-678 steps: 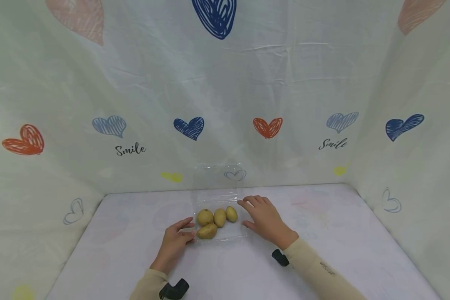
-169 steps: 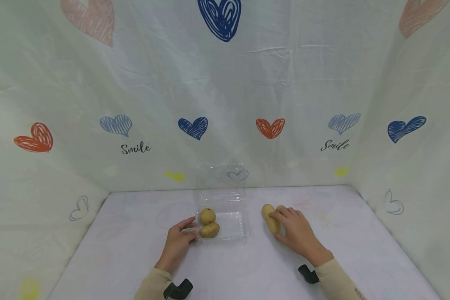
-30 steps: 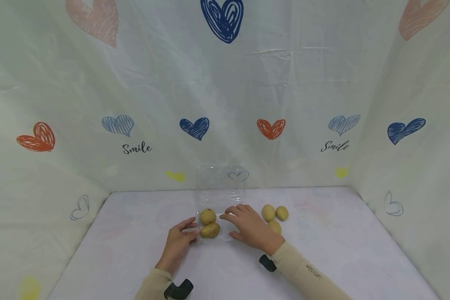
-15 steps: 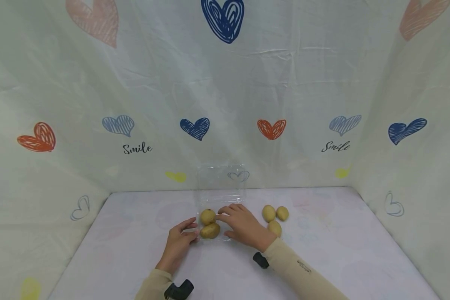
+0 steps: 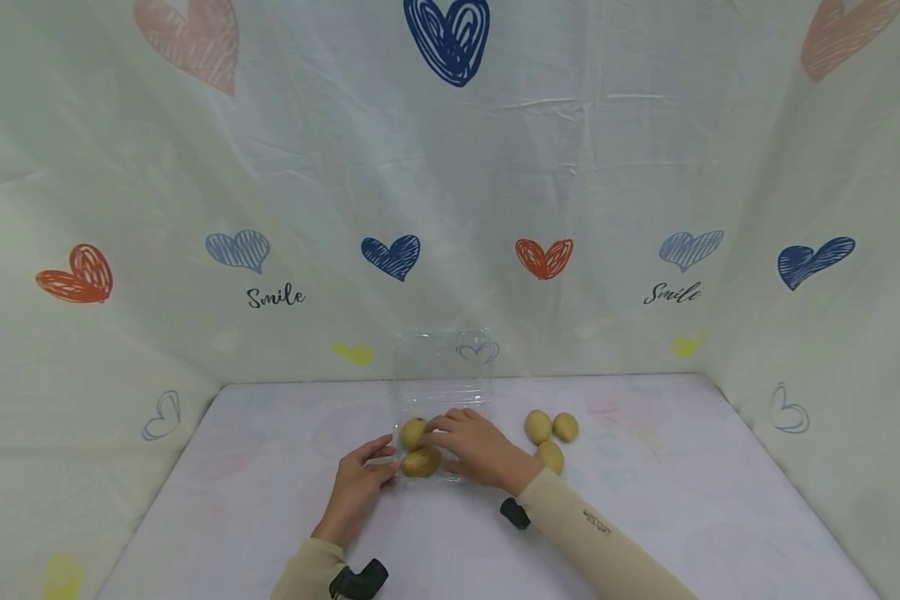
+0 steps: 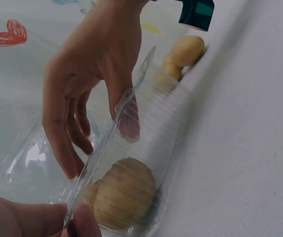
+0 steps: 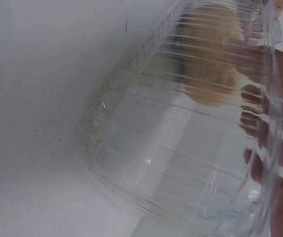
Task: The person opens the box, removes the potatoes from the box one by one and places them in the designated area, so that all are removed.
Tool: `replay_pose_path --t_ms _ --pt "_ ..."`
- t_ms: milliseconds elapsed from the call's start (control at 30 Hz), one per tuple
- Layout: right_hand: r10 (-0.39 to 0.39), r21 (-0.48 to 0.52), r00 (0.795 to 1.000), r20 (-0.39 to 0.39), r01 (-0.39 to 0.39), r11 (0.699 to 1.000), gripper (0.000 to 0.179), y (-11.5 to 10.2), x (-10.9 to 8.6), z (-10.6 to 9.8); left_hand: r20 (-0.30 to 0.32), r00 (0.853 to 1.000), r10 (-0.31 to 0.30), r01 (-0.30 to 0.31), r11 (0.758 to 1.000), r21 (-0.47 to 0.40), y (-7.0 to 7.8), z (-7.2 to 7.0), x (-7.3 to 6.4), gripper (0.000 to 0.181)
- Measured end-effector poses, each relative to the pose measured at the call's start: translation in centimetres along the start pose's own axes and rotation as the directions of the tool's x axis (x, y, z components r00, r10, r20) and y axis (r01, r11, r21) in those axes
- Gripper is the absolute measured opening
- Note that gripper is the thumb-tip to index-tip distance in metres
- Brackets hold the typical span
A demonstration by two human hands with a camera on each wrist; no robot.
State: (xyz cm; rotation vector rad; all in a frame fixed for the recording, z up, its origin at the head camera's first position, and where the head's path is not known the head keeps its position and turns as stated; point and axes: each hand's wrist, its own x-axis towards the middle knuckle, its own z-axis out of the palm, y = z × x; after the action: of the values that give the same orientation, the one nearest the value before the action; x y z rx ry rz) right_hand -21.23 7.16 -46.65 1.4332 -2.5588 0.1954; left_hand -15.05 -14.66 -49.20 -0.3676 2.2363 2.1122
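A clear plastic clamshell box [image 5: 438, 367] stands with its lid raised at the back. My left hand [image 5: 356, 487] pinches the box's left rim between thumb and finger, as the left wrist view shows. Inside, at the left end, lie a rounder potato [image 5: 411, 432] and a longer potato [image 5: 420, 463] in front of it. My right hand [image 5: 476, 446] reaches into the box from the right, fingers loosely bent, fingertips right at the potatoes and partly covering the rounder one. Its thumb [image 6: 129, 123] shows through the clear front wall, and nothing is between thumb and fingers.
Right of the box, three potatoes lie close together on the white tabletop: one oval potato [image 5: 537, 426], a smaller potato [image 5: 566, 427] and a front potato [image 5: 550, 457] partly behind the right wrist. A printed cloth backdrop [image 5: 450, 192] rises behind the table.
Potatoes once in the box now lie on the table at the right. Over the last second my right hand has moved left across the box to the two potatoes; my left hand stays put.
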Motion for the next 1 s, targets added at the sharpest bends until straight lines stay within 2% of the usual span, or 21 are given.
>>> replay_pose_path --t_ms 100,300,533,867,1000 --pt "-0.019 0.031 1.0 0.007 0.019 0.999 0.052 0.2 0.2 0.2 0.0 1.0 0.001 -0.001 1.0 0.003 0.0 0.0 0.0 0.05" --pt "-0.044 0.006 0.999 0.015 0.044 0.999 0.051 0.6 0.6 0.5 0.001 1.0 0.004 -0.004 1.0 0.004 0.1 0.0 0.1 0.05" --pt "-0.066 0.022 0.997 0.027 0.065 0.998 0.047 0.6 1.0 0.5 -0.003 1.0 0.0 0.0 1.0 0.014 0.2 0.1 0.1 0.05" --pt "-0.122 0.099 0.99 0.073 0.114 0.989 0.046 0.3 1.3 0.5 -0.004 1.0 -0.004 0.004 1.0 0.0 0.1 0.0 0.2 0.05" --pt "-0.14 0.098 0.986 0.09 0.131 0.987 0.044 0.2 1.5 0.5 0.0 1.0 -0.005 0.005 1.0 -0.001 0.1 -0.1 0.0 0.051"
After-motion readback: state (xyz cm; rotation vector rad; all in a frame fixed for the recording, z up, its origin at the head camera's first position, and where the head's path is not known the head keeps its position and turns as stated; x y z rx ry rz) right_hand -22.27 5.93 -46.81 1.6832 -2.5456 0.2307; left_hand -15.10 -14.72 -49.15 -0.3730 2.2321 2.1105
